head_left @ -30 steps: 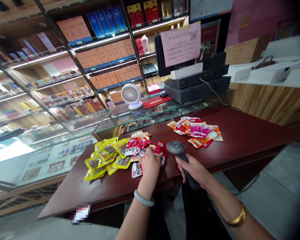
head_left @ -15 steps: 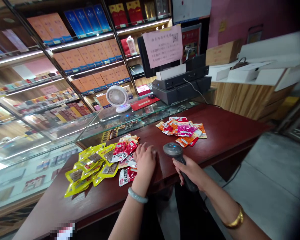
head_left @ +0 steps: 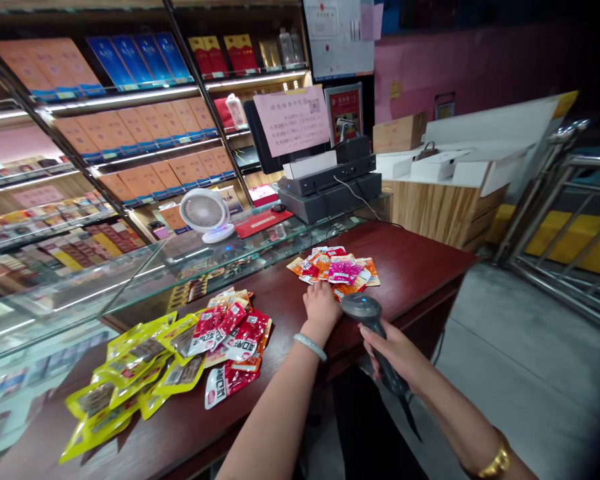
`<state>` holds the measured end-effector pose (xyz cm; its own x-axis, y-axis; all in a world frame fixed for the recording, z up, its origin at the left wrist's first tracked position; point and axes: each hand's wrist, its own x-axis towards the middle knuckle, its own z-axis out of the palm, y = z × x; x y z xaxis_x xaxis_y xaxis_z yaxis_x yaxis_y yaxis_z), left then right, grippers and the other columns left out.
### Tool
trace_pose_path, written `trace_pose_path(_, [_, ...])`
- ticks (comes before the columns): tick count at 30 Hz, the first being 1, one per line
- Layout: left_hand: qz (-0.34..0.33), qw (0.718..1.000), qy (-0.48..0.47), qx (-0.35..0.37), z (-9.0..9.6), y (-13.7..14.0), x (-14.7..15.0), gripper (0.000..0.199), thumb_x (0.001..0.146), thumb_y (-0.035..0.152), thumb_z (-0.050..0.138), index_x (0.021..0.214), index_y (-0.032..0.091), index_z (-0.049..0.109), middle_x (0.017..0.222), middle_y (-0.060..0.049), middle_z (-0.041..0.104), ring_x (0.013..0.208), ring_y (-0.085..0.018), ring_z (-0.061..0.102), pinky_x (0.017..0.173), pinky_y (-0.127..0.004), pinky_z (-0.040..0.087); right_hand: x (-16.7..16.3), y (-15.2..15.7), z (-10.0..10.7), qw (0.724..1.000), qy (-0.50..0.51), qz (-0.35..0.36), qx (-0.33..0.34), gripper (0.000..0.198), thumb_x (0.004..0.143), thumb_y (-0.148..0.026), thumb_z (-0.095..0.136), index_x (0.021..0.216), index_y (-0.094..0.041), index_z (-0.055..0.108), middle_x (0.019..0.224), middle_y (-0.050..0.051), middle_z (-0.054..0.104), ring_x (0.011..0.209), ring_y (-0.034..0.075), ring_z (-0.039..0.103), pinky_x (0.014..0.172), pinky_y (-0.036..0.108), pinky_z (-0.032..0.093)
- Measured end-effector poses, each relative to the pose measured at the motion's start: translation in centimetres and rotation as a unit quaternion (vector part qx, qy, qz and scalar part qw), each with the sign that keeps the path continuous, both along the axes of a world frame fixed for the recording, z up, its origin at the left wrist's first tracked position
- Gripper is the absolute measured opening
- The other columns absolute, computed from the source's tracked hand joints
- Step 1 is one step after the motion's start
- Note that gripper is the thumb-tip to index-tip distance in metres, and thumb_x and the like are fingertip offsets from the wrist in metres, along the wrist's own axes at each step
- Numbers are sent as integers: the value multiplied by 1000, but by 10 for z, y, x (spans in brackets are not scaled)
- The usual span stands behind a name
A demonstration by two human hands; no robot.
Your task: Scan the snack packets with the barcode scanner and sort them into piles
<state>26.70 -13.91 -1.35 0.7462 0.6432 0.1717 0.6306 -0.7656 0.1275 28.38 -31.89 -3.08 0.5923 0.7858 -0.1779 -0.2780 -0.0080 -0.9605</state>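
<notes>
Packets in a loose, glossy orange, red and magenta pile [head_left: 343,270] lie on the dark red-brown wooden table [head_left: 410,250], and your left hand [head_left: 322,308] is at their near edge. The step in hand looks like reaching for a packet there; your left fingers are bent and close together, but I cannot tell whether they pinch one. Your right hand [head_left: 397,353] has its fingers wrapped around the handle of the dark grey plastic handheld scanner [head_left: 363,307], its head just beside your left hand. The next move seems to call for a sure pinch on a single packet, without dragging its neighbours along.

Half a second ago your left hand was at the glossy red-and-white packets [head_left: 233,340] beside the flat yellow-edged clear packets [head_left: 130,367]; now it is well apart from both, leaving the red-and-white ones uncovered. Your right hand still grips the scanner.
</notes>
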Motion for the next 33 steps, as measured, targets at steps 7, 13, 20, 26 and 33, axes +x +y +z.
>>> trace_pose_path(7, [30, 998, 37, -44, 13, 13, -38, 62, 69, 53, 70, 115, 16, 51, 112, -14, 65, 110, -31, 58, 91, -39, 42, -8, 9, 0, 1000, -1, 30, -5, 39, 82, -56, 62, 94, -22, 49, 57, -11, 46, 38, 7, 46, 38, 22, 49])
trace_pose_path(13, [30, 1000, 2, -3, 17, 28, -88, 69, 65, 50, 77, 118, 17, 47, 109, -11, 65, 107, -30, 59, 87, -36, 41, -15, 25, -6, 999, -8, 45, -12, 38, 82, -56, 61, 92, -22, 48, 56, -10, 47, 38, 7, 46, 38, 22, 49])
trace_pose_path(20, [17, 997, -60, 51, 12, 36, -128, 64, 68, 42, 77, 120, 19, 46, 113, -9, 62, 107, -28, 56, 88, -37, 39, -24, 50, 10, 998, -7, 67, 9, 40, 81, -58, 63, 87, -22, 45, 57, -10, 49, 37, 6, 46, 38, 22, 48])
trace_pose_path(26, [41, 995, -83, 42, 12, 42, -150, 62, 69, 44, 76, 118, 21, 46, 112, -8, 62, 109, -28, 55, 91, -38, 38, -35, 70, 23, 993, -13, 117, 17, 44, 78, -60, 65, 86, -22, 45, 55, -11, 48, 37, 7, 47, 38, 23, 49])
trace_pose_path(33, [142, 985, -68, 68, 22, 53, -187, 52, 74, 44, 70, 114, 19, 49, 116, -12, 62, 116, -31, 51, 96, -41, 34, -56, 96, 27, 989, 0, 151, 8, 44, 77, -60, 66, 85, -22, 44, 59, -10, 50, 38, 6, 46, 38, 22, 48])
